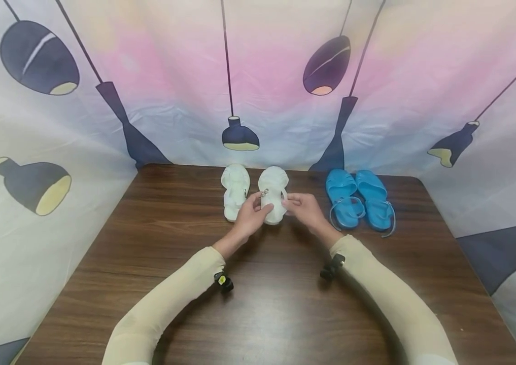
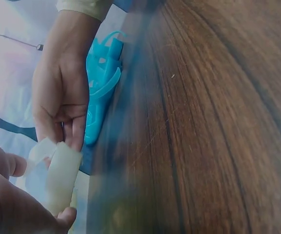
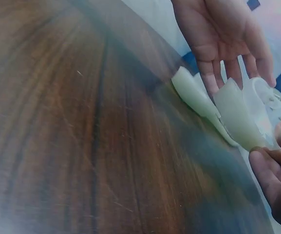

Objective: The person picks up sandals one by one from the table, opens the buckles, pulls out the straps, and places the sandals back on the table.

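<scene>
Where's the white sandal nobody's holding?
In the head view, the white strappy sandal sits far back on the brown wooden table, left of the held white sandal.

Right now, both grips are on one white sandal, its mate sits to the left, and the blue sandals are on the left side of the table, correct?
No: the blue sandals are on the right side of the table, as the head view shows. The rest holds: the left grip and the right grip are on one white sandal, and its mate sits to the left.

Head view high, wrist views near hands [image 1: 250, 218] [image 1: 306, 209]
</scene>
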`<state>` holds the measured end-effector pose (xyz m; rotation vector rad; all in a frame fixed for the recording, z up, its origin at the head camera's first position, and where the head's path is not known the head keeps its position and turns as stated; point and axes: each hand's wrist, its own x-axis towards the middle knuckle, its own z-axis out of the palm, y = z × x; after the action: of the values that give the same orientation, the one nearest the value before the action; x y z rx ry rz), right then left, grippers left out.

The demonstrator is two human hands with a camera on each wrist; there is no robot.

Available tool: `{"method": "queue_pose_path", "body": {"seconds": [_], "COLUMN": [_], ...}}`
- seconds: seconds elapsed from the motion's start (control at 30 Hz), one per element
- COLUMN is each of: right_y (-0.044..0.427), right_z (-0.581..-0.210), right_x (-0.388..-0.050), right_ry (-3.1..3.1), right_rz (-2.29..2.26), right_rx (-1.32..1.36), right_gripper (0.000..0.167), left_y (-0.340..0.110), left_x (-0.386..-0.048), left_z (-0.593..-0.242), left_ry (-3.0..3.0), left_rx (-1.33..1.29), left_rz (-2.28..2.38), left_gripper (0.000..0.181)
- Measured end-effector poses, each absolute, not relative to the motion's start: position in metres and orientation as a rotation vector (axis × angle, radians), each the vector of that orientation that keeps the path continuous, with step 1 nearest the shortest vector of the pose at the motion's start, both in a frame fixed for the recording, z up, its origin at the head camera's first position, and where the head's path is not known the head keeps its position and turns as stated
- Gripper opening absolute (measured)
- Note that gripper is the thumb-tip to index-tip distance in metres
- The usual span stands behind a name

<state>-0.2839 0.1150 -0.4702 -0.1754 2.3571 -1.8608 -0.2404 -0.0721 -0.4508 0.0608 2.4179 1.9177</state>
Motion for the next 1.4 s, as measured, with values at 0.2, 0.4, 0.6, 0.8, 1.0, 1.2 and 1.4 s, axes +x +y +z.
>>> {"method": "queue_pose_path", "body": {"seconds": [0.2,0.4,0.6,0.8,1.0,1.2,1.4], "right_y": [0.111,0.107,0.105,0.102,0.102,0.102,0.107], "right_z": [-0.478,-0.483,-0.486,-0.49,-0.491,-0.493,-0.491], "right_x": [-0.297,-0.308,-0.315,-0.318,-0.318,-0.317,-0.314], "right_ry": [2.341,2.365,2.362,2.305,2.282,2.243,2.26], "right_rz": [-1.862,-1.823,-1.788,-1.784,-1.787,-1.802,-1.803], "right_rx": [-0.183,-0.196,-0.181,-0.171,-0.17,-0.162,-0.168], "right_gripper": [0.036,0.036,0.036,0.037,0.039,0.044,0.044], "left_y": [-0.066,-0.063,-0.061,-0.061,-0.061,-0.06,-0.059], "left_x": [-0.249,-0.253,-0.257,-0.26,-0.262,-0.261,-0.242], "left_z": [-0.461,-0.466,-0.47,-0.475,-0.476,-0.477,-0.47], "left_ry": [2.403,2.396,2.438,2.479,2.476,2.492,2.67], "left_rx": [0.005,-0.041,-0.093,-0.159,-0.168,-0.145,0.022], "left_rz": [1.963,1.964,1.917,1.854,1.839,1.819,1.692], "left_gripper": [0.061,0.067,0.072,0.074,0.077,0.078,0.082]}}
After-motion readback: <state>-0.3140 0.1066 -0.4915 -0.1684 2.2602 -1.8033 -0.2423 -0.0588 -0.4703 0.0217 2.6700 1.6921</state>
